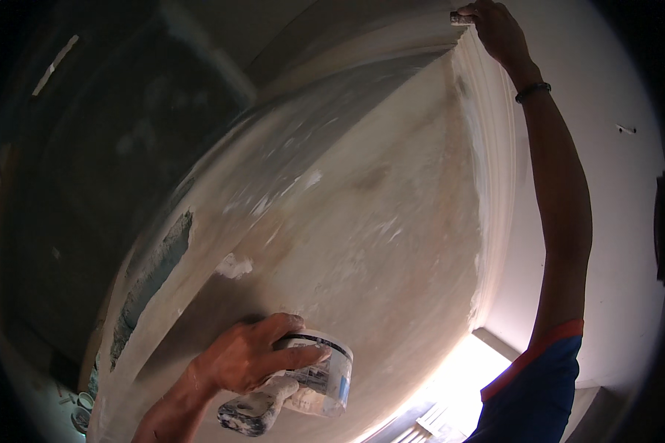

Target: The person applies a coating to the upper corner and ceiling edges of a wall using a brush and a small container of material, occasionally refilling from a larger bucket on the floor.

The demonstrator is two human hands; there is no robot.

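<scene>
My left hand (247, 358), low in the view, is closed on the rim of a clear plastic tub (340, 380) with a dark band and pale smears. Beneath the fingers, a putty-caked tool handle (253, 413) sticks out beside the tub; its blade cannot be seen. My right arm reaches far up to the cornice (499, 170). At its upper end my right hand (499, 37) is closed around a small putty-smeared tool (462, 18), held at the corner where the cornice bends. Its kind is too hard to make out.
A plastered wall (362, 229) with white putty patches (235, 266) fills the middle. Toward the left, a rough-edged recess (151, 284) cuts into it. Bright light comes through a window (451, 384) at lower right. Small containers (81, 413) stand far below at left.
</scene>
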